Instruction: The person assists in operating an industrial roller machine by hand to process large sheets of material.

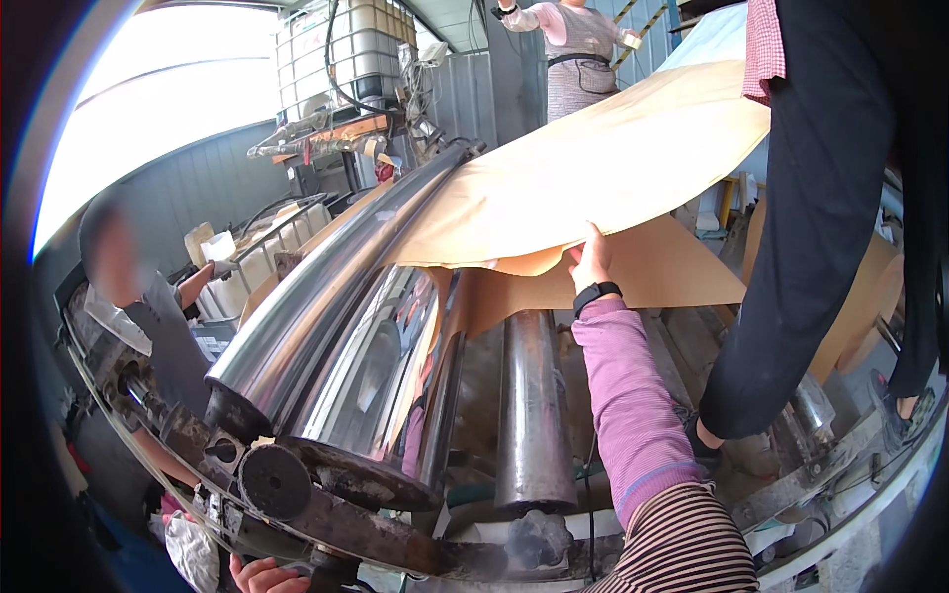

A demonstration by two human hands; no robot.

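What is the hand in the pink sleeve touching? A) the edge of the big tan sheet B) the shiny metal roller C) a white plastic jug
A: the right hand, black band on its wrist, reaches up to the edge of the big tan sheet draped over the shiny metal roller.

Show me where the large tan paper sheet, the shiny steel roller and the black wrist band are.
large tan paper sheet [593, 168], head view, middle of sheet.
shiny steel roller [326, 287], head view, mid barrel.
black wrist band [596, 294], head view, strap on right wrist.

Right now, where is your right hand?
Head view, centre: right hand grips the tan sheet's lower edge, just right of the shiny steel rollers.
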